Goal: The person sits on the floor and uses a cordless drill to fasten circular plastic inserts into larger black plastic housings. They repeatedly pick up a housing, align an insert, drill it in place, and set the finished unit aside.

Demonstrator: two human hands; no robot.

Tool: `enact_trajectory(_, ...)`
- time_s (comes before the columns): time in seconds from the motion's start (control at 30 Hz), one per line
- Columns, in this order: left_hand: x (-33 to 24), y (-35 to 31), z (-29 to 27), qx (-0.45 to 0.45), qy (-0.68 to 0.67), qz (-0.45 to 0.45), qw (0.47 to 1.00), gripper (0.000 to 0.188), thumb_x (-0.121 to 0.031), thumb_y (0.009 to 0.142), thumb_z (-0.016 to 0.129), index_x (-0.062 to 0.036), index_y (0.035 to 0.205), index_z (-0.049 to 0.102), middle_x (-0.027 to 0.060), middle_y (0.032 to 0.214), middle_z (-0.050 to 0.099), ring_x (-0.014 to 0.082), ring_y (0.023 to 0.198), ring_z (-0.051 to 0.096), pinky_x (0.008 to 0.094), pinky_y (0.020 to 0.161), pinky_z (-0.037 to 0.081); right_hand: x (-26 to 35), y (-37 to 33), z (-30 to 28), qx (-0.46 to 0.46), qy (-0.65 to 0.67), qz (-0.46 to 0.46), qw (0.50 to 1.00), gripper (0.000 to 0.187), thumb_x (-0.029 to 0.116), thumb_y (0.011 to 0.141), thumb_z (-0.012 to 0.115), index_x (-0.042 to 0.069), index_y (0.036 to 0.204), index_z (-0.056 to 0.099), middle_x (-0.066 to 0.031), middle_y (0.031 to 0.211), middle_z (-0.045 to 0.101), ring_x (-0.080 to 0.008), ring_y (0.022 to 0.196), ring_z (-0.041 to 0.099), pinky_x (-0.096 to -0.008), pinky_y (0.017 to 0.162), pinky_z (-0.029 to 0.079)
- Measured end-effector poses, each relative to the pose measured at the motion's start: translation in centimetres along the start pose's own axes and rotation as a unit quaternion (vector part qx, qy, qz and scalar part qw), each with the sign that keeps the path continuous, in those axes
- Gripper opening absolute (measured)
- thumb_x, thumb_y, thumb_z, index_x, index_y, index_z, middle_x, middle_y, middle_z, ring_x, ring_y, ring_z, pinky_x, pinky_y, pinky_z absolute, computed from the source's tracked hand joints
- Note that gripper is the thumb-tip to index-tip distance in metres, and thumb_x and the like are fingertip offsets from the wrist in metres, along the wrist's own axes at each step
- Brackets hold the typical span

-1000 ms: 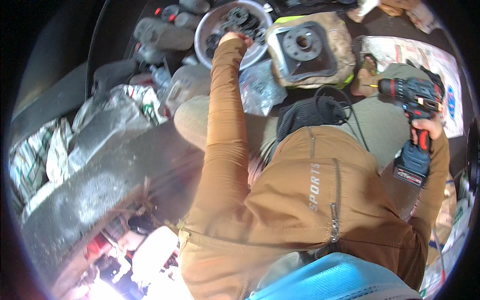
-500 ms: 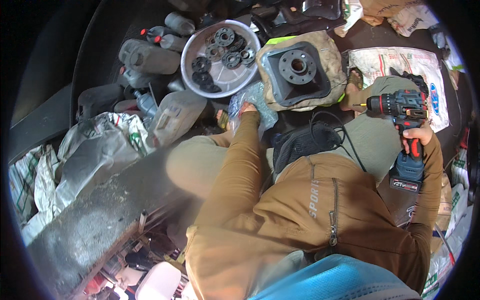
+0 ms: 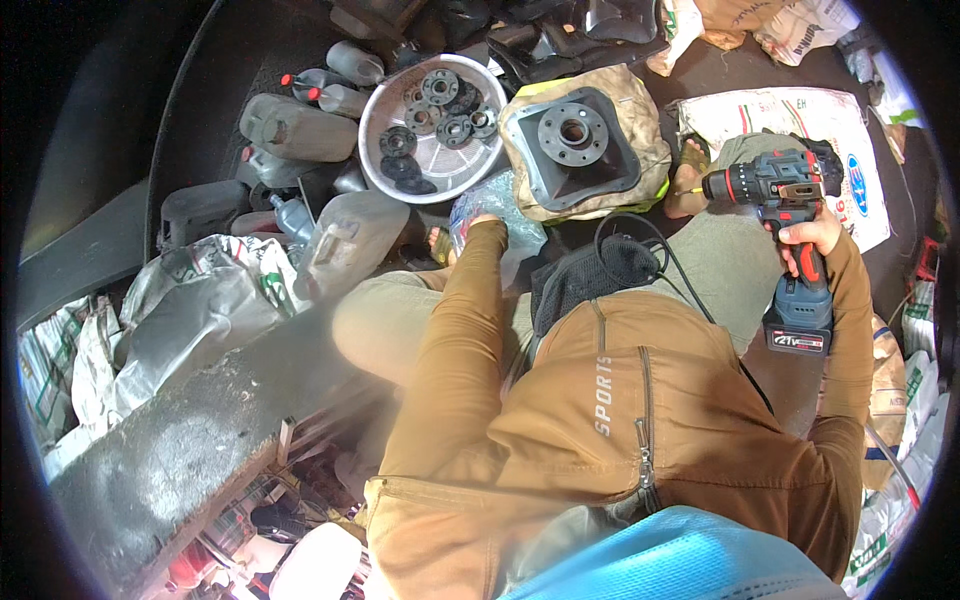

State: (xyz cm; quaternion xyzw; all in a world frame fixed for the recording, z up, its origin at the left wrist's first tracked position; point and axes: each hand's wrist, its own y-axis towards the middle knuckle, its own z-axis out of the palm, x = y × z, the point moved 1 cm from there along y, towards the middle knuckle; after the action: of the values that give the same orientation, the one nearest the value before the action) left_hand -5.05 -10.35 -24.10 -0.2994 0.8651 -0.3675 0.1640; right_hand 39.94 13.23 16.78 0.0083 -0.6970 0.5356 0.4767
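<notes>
My right hand point(image 3: 818, 233) is wrapped around the grip of a cordless drill point(image 3: 772, 182), which is held over my right knee with its chuck and thin yellow-tipped bit pointing left. My left hand point(image 3: 484, 222) reaches into a clear plastic bag point(image 3: 515, 222); its fingers are hidden in the plastic. Just beyond the bag, a dark square-based metal part point(image 3: 540, 175) with a round flange point(image 3: 573, 133) on top sits on a tan padded sack point(image 3: 645, 130). Several dark round flanged discs point(image 3: 441, 87) lie in a pale round basin point(image 3: 372, 170), left of that part.
Grey plastic jugs point(image 3: 300, 130) and bottles with red caps crowd the left side. A white sack point(image 3: 740, 110) lies flat beyond my right knee. A black mesh pouch point(image 3: 600, 275) with a cord rests at my lap. A grey slab point(image 3: 180, 470) runs along the lower left.
The view has shifted slightly. The drill, still in my right hand, has moved a little farther forward. My left hand stays at the plastic bag.
</notes>
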Motion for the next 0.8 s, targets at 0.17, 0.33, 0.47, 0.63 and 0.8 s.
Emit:
enact_trajectory(0.17,-4.5,-8.3,-11.5,0.156,0.135,0.158,0.966,0.036,-0.031,0.065,0.075,-0.0072,0.092,0.071,0.0166,0.096,0.067,0.0281,0.090,0.063,0.0414,0.078,0.049,0.2,-1.1,0.9,-0.076,0.013,-0.010,0.997,0.023,0.008,0.070,0.067,0.000,0.089,0.057,-0.0102,0.057,0.054,-0.0182,0.038,0.051,-0.0316,0.035,0.045)
enact_trajectory(0.33,-3.7,-13.8,-21.0,0.080,-0.025,0.070,0.994,0.036,-0.029,0.069,0.076,-0.0068,0.097,0.069,0.0119,0.094,0.068,0.0236,0.088,0.064,0.0351,0.079,0.048,-2.7,-1.4,2.1,-0.163,-0.022,-0.027,0.986,0.027,0.003,0.068,0.067,0.002,0.091,0.054,-0.0088,0.058,0.054,-0.0183,0.041,0.052,-0.0312,0.037,0.044)
enact_trajectory(0.47,-4.8,-12.7,-18.8,0.103,0.076,0.053,0.990,0.033,-0.027,0.071,0.074,-0.0046,0.095,0.068,0.0134,0.093,0.068,0.0245,0.087,0.065,0.0375,0.079,0.048,-6.4,-2.5,1.3,-0.220,-0.150,-0.133,0.955,0.035,0.002,0.067,0.065,0.001,0.101,0.056,-0.0088,0.069,0.060,-0.0187,0.055,0.057,-0.0315,0.050,0.048)
enact_trajectory(0.63,-3.9,-11.6,-10.9,0.059,0.096,0.080,0.990,0.029,-0.010,0.078,0.053,-0.0012,0.102,0.065,0.0233,0.109,0.060,0.0388,0.104,0.057,0.0430,0.089,0.046,-2.6,-6.8,5.3,-0.193,-0.294,-0.011,0.936,0.053,-0.008,0.063,0.058,0.000,0.114,0.051,-0.0035,0.068,0.054,-0.0128,0.049,0.050,-0.0284,0.045,0.041)
enact_trajectory(0.8,-3.0,-9.7,-12.4,0.017,0.136,0.184,0.973,0.023,-0.012,0.064,0.068,-0.0048,0.086,0.069,0.0206,0.095,0.064,0.0318,0.090,0.063,0.0397,0.076,0.050,-2.6,-10.2,4.8,-0.213,-0.234,0.018,0.948,0.033,-0.008,0.064,0.057,0.001,0.095,0.051,-0.0029,0.064,0.050,-0.0128,0.046,0.049,-0.0274,0.041,0.039)
